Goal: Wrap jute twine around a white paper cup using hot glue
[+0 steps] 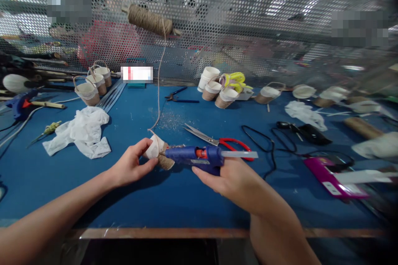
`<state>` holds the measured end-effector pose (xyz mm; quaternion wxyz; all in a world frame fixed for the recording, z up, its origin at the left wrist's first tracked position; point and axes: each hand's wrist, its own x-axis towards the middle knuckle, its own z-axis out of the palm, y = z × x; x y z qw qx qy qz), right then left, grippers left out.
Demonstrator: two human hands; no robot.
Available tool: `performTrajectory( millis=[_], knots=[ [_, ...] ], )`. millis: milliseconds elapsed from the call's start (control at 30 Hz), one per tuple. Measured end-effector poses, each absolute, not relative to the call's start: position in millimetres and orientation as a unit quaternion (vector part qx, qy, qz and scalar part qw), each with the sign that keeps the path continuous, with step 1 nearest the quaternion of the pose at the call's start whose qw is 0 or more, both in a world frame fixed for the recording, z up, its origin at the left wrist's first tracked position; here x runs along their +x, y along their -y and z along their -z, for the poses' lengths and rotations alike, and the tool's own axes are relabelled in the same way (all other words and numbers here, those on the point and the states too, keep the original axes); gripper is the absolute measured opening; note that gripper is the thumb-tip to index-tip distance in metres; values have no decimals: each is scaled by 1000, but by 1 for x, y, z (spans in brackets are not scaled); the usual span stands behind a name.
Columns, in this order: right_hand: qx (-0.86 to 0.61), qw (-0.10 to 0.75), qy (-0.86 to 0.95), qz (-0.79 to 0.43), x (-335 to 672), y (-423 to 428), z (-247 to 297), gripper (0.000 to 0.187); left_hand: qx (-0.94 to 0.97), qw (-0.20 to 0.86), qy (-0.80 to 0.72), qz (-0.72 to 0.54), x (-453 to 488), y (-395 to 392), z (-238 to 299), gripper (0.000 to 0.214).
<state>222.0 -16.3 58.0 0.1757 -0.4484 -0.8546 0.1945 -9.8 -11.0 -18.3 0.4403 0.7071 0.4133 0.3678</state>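
My left hand [132, 166] pinches a small white paper cup [154, 149] partly wrapped in jute twine, tipped on its side just above the blue table [174, 198]. My right hand [231, 178] grips a blue hot glue gun [199, 156] with a clear glue stick poking out of its back; the nozzle touches the wrapped part of the cup. A strand of twine [159, 91] runs from the cup up to a twine spool [149, 20] mounted on the perforated metal screen.
Red-handled scissors [224, 141] lie just behind the glue gun. Crumpled white cloth [82, 132] lies at left, twine-wrapped cups [91, 85] at the back left and more cups [217, 89] at the back centre. Black cables and a magenta packet [332, 178] lie at right. A second glue gun [21, 103] rests far left.
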Motion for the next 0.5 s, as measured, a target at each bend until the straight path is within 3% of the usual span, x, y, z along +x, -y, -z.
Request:
performTrajectory(
  millis=[367,500],
  knots=[
    [-563,163,712,-387,224,14,-71,16,720,447,-358,-394,-14,13,16,10],
    [-554,158,713,-401,229,12,-69,20,720,446,-352,-399,-13,14,14,9]
  ],
)
